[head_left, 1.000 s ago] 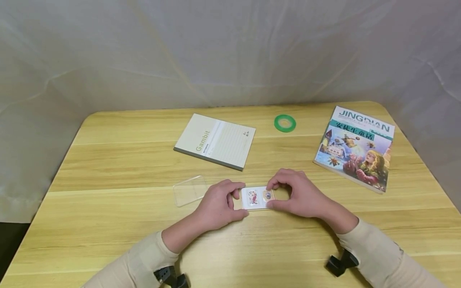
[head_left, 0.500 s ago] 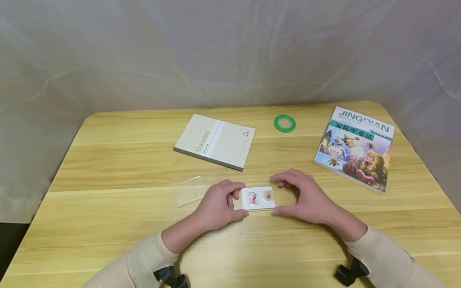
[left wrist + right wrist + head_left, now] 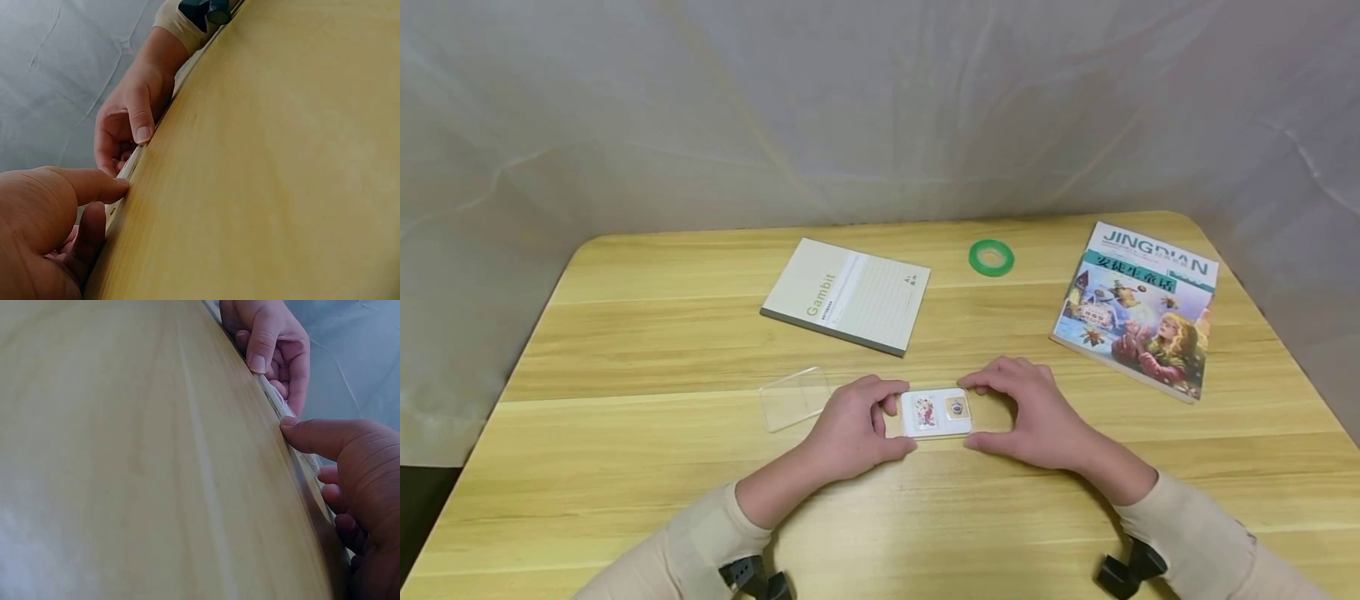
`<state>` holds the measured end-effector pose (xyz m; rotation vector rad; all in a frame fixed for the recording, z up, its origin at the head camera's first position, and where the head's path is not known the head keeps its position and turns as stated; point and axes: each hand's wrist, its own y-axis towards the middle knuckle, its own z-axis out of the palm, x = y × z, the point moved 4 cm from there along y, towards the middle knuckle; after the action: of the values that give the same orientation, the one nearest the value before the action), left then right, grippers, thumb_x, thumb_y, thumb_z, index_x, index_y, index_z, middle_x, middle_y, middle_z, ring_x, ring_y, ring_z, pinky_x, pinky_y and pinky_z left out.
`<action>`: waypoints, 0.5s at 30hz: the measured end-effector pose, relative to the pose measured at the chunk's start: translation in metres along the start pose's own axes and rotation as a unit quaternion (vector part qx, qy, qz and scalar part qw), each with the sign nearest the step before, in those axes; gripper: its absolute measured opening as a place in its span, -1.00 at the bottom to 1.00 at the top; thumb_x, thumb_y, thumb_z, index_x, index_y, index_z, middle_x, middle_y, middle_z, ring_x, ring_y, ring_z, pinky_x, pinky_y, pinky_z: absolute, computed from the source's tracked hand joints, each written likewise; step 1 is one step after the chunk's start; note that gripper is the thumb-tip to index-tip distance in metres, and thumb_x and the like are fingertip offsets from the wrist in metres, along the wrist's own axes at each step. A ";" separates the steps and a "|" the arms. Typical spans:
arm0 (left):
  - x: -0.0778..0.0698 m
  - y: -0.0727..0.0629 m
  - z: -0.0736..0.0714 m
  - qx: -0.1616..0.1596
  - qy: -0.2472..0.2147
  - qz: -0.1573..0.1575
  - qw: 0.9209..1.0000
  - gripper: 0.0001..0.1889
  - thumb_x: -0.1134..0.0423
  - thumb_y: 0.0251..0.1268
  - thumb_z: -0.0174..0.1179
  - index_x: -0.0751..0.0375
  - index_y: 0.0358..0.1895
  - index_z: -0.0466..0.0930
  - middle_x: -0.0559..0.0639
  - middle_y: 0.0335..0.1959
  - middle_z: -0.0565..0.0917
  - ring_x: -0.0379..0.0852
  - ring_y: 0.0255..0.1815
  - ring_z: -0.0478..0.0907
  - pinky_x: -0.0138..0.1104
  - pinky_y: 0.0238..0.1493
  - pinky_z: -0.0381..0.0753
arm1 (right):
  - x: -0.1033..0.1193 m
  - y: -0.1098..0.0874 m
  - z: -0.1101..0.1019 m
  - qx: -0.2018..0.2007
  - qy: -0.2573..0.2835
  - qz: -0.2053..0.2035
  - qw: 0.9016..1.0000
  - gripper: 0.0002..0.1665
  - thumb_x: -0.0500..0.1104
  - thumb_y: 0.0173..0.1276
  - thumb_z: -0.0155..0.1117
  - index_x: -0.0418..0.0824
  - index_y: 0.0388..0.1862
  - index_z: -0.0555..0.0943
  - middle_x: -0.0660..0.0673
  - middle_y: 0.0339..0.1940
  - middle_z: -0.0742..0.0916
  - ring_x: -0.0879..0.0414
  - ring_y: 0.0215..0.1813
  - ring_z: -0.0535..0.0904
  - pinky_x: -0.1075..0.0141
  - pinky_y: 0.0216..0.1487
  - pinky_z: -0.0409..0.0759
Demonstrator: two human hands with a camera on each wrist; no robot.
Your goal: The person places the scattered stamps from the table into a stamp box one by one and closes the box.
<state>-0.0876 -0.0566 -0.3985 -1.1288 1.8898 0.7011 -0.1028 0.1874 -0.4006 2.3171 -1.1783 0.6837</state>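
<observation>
A small, flat white case [image 3: 936, 429] with rounded corners lies on the table in the head view. Two little picture pieces sit on it: a reddish figure on white [image 3: 926, 411] and a tan square [image 3: 957, 407] with a dark round motif. My left hand [image 3: 853, 425] pinches the case's left end, thumb on the near edge and forefinger on the far edge. At the other end, my right hand [image 3: 1037, 412] holds it by the right corners in the same way. Both wrist views show the case only edge-on, between left thumb [image 3: 106, 187] and right thumb [image 3: 306, 432].
Left of the case lies a clear plastic cover [image 3: 793, 400], partly behind my left hand. Farther back are a beige notebook [image 3: 850, 296], a green tape roll [image 3: 991, 258] and a colourful book [image 3: 1135, 312]. A grey curtain [image 3: 880, 108] hangs behind the wooden table [image 3: 647, 333].
My right fingers let go of the tan square, spread and drew back to the right, then closed in on the case's right corners. My left hand stays in place.
</observation>
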 end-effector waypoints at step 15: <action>0.001 -0.028 -0.045 -0.058 -0.055 0.049 0.996 -0.25 0.48 -0.18 0.58 0.38 0.25 0.53 0.09 -0.25 0.58 -0.17 -0.49 0.53 -0.34 -0.43 0.63 | 0.001 0.000 0.001 -0.007 0.000 -0.004 1.000 -0.28 0.25 -0.03 0.63 0.11 0.14 0.65 0.20 -0.08 0.61 0.16 0.01 0.45 0.11 -0.07 0.17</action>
<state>-0.0787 -0.1044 -0.3773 -1.0528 1.8398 0.9201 -0.1025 0.1861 -0.4009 2.3089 -1.1693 0.6691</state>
